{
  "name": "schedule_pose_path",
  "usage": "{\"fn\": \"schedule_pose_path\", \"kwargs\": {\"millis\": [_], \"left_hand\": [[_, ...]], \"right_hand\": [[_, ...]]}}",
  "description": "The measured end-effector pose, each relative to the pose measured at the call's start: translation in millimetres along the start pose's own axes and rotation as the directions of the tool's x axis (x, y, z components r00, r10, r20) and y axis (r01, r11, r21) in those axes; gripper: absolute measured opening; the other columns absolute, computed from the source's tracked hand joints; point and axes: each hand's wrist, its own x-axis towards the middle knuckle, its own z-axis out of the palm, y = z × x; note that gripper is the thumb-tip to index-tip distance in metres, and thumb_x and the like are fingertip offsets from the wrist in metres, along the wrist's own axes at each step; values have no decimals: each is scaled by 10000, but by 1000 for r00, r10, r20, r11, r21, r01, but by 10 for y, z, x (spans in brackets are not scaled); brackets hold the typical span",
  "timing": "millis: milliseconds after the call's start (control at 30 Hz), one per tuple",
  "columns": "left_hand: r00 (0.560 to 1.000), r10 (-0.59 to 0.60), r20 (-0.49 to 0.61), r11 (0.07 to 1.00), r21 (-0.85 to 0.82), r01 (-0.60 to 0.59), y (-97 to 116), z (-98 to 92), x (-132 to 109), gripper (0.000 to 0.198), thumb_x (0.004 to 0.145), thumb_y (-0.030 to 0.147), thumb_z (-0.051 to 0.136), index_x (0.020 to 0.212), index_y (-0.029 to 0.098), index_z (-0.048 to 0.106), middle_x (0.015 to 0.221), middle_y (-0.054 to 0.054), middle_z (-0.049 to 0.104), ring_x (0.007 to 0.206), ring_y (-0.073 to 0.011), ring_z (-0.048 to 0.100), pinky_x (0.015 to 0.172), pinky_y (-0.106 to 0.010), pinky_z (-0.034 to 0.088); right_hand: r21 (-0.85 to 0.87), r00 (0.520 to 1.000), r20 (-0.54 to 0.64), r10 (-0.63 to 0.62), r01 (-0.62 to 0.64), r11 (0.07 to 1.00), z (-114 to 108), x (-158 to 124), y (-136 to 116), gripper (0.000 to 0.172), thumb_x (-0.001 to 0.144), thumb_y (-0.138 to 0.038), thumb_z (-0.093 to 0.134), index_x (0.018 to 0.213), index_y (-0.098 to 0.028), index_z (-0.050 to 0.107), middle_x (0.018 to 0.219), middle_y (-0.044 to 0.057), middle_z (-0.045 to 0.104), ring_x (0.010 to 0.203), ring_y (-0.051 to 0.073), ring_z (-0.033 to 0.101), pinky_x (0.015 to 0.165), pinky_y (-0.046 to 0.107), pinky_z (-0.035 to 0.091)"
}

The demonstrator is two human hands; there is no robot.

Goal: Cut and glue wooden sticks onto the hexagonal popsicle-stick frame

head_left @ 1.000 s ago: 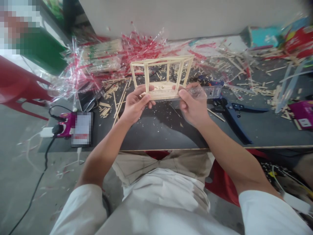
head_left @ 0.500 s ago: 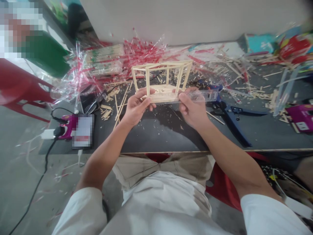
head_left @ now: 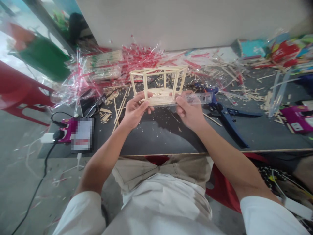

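A small frame model built of thin wooden sticks (head_left: 160, 83) is held up above the dark work board (head_left: 156, 137). My left hand (head_left: 135, 109) pinches its lower left corner, fingers closed on the base. My right hand (head_left: 189, 109) grips a clear plastic ruler (head_left: 199, 98) and presses it along the model's front bottom edge. The ruler sticks out to the right past my fingers.
Blue-handled cutters (head_left: 228, 119) lie right of my hands. Loose sticks and offcuts (head_left: 117, 106) litter the board. Crumpled clear and red wrappers (head_left: 102, 68) pile at the back left. A purple device with a black cable (head_left: 66, 129) sits at the left; purple boxes (head_left: 297, 119) at the right.
The model and both hands have shifted slightly left and lower in view as the camera moved; both grips are unchanged.
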Motion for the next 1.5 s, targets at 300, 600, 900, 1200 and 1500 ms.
{"fn": "schedule_pose_path", "kwargs": {"millis": [300, 600, 900, 1200, 1500], "left_hand": [[1000, -16, -3, 1000, -4, 16, 5, -2, -1, 301, 847, 422, 860, 1074, 234, 803, 1276, -72, 666, 708, -60, 701, 590, -167, 592], [1000, 3, -3, 999, 40, -3, -22, -5, -4, 324, 868, 455, 829, 1106, 239, 788, 1287, -83, 683, 704, -70, 700, 586, -186, 601], [1000, -31, -4, 1000, -2, 31, 14, 9, -4, 329, 849, 431, 853, 1098, 226, 789, 1285, -80, 681, 711, -59, 693, 593, -169, 592], [1000, -31, -1, 1000, -3, 31, 36, 16, -7, 324, 838, 418, 868, 1074, 208, 794, 1214, -76, 703, 693, -60, 695, 583, -154, 588], [1000, -8, 18, 1000, -18, 8, 42, 6, -4, 279, 849, 399, 864, 1064, 231, 804, 1182, -58, 703, 684, -52, 693, 588, -151, 591]], "right_hand": [[4, 999, 53, 10, -10, 1000, -45, 19, 10, 580, 675, -503, 961, 880, -267, 472, 903, -66, 758, 408, 0, 412, 330, 155, 296], [-26, 998, 57, 5, -4, 1000, -59, 25, 13, 589, 678, -522, 951, 882, -273, 458, 898, -67, 739, 416, 6, 392, 329, 172, 262], [0, 999, 54, -7, 7, 1000, -50, 19, 25, 576, 692, -490, 951, 885, -272, 454, 892, -67, 730, 412, 0, 372, 327, 165, 252], [-1, 998, 62, 32, -32, 999, -52, 26, -21, 613, 656, -505, 970, 883, -270, 452, 905, -69, 742, 409, -5, 359, 327, 154, 251], [-6, 998, 58, 13, -13, 1000, -29, 15, -10, 587, 681, -502, 948, 882, -263, 450, 897, -61, 732, 411, -7, 347, 320, 157, 243]]}}
